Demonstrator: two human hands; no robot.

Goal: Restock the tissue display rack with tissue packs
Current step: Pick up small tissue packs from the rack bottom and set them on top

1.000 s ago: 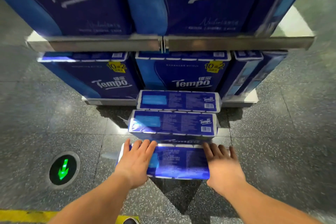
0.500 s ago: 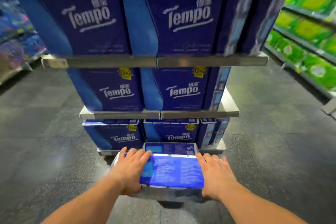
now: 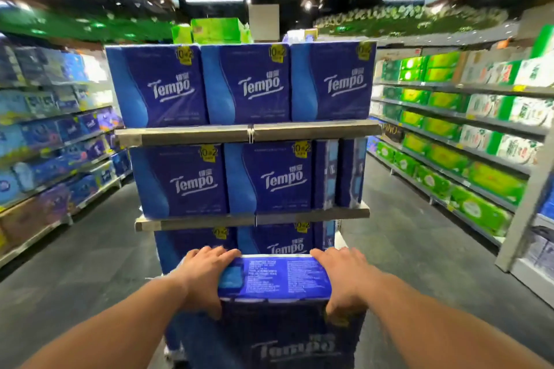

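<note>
1. A large dark-blue plastic-wrapped Tempo tissue pack is held up in front of the person, its printed top panel facing the camera and its front face with the white Tempo logo hanging below.
2. The left hand grips the pack's left end, fingers laid over the top edge and thumb down the side.
3. The right hand grips the right end the same way, fingers spread across the top, thumb curled at the lower corner.
4. The pack sits just before the lowest visible tier of the grey metal tiered display rack, which stands in the middle of the aisle.
5. The rack's top tier carries 3 blue Tempo packs side by side, each with a yellow sticker at its upper right corner.
6. The middle tier carries 2 packs facing forward and narrower ones turned edge-on at the right.
7. Blurred shelves of blue goods run along the left; shelves of green packs run along the right.
8. The floor is dark grey.
</note>
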